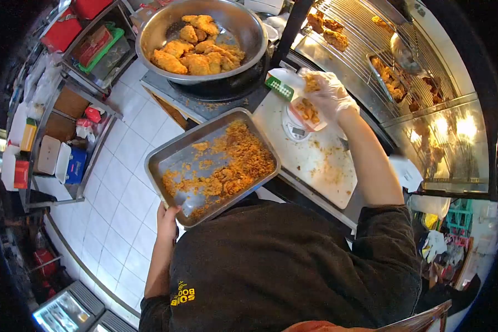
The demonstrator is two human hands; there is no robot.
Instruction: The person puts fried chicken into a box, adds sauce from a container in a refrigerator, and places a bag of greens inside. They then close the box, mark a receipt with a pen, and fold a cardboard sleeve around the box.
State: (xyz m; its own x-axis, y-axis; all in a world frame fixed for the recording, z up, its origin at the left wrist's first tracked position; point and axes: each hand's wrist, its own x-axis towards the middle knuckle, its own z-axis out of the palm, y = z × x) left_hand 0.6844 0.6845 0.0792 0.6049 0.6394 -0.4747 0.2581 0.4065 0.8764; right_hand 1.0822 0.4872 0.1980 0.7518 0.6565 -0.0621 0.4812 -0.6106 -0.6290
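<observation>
My left hand [167,217] grips the near edge of a metal tray [174,152] that holds fried crumbs and scraps, level in front of my body. My right hand [327,93], in a clear plastic glove, pinches a bit of fried crumbs over a small white and red paper box [307,112]. That box sits on a white kitchen scale [294,130], which rests on a white cutting board [321,163] dusted with crumbs.
A big steel bowl [243,25] of fried chicken pieces sits behind the tray. A wire rack [359,33] with more fried pieces is at the right, above a lit glass display case [448,144]. Shelves with boxes [55,155] stand at the left over a tiled floor.
</observation>
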